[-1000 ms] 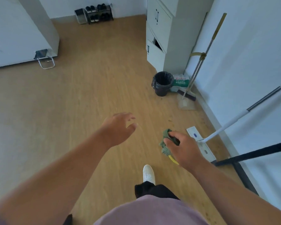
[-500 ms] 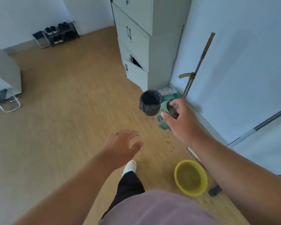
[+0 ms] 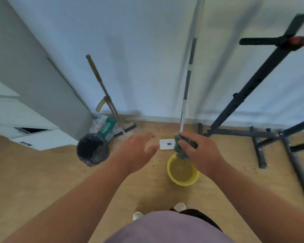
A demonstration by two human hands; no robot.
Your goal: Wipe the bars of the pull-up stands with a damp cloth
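Observation:
My right hand (image 3: 203, 152) grips a crumpled green cloth (image 3: 179, 148), which hangs just above the far rim of a yellow basin (image 3: 182, 179) on the wooden floor. My left hand (image 3: 138, 149) hovers to the left of it with fingers spread, holding nothing. The black pull-up stand (image 3: 256, 85) stands on the right against the white wall, its upright leaning up to a cross bar with a red grip (image 3: 300, 41). Its base bars (image 3: 258, 151) lie on the floor to the right of my right hand.
A black bin (image 3: 92, 151) stands left of my left hand, with a green-labelled bag (image 3: 104, 126) and a broom (image 3: 105, 95) behind it. A white flat mop (image 3: 186, 95) leans on the wall, its head (image 3: 166, 143) between my hands. Grey cabinets (image 3: 16, 116) fill the left.
The view has swung right toward the wall, bringing the pull-up stand and the basin into view ahead. My right hand, still gripping the cloth, now sits above the basin's rim.

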